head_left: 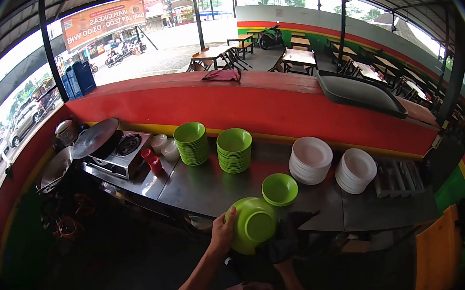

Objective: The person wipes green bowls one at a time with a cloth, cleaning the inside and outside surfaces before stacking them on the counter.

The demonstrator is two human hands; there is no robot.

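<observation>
My left hand (223,232) grips the rim of a green bowl (252,225), held tilted over the front edge of the steel counter (203,185). My right hand (283,240) presses a dark cloth (294,221) against the bowl's right side; the cloth hides most of that hand. Just behind, a single green bowl (279,189) sits on the counter. Two stacks of green bowls (191,143) (234,150) stand farther back.
Two stacks of white bowls (309,160) (357,170) stand at the right. A gas stove (121,151) with a pan lid (94,138), red cups (152,159) and small white bowls (164,146) are at the left. A dark tray (358,93) rests on the red ledge.
</observation>
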